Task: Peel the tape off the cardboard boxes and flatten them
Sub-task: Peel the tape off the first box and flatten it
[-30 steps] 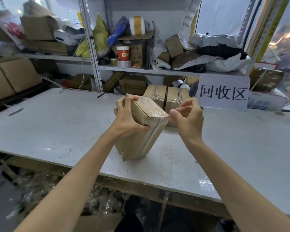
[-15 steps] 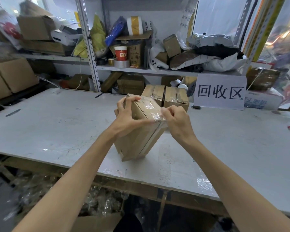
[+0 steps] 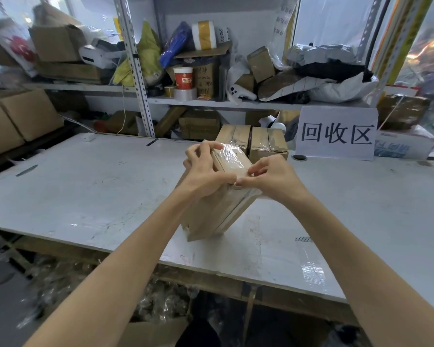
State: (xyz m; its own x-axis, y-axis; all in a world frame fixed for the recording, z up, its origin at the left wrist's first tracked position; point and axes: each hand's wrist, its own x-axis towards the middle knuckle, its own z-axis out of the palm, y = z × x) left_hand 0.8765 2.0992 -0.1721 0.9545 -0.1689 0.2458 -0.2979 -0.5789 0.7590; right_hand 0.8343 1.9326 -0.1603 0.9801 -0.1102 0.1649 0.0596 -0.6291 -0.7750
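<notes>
A brown cardboard box (image 3: 211,216) stands tilted on one edge on the white table (image 3: 98,186), sealed with clear tape (image 3: 232,156) over its top. My left hand (image 3: 206,171) grips the box's upper left side, fingers curled over the top edge. My right hand (image 3: 271,175) pinches at the tape on the box's near top corner with thumb and fingertips. Two more taped boxes (image 3: 252,140) stand side by side just behind it.
A white sign with black characters (image 3: 336,134) leans at the back right. Cluttered shelves (image 3: 211,102) with boxes, tape rolls and bags run behind the table. Large cartons (image 3: 15,118) sit at the left. Crumpled plastic lies under the table's front edge.
My right hand moved from beside the box's right corner onto the top edge and now pinches the tape there. The left hand keeps its grip; the box stays tilted.
</notes>
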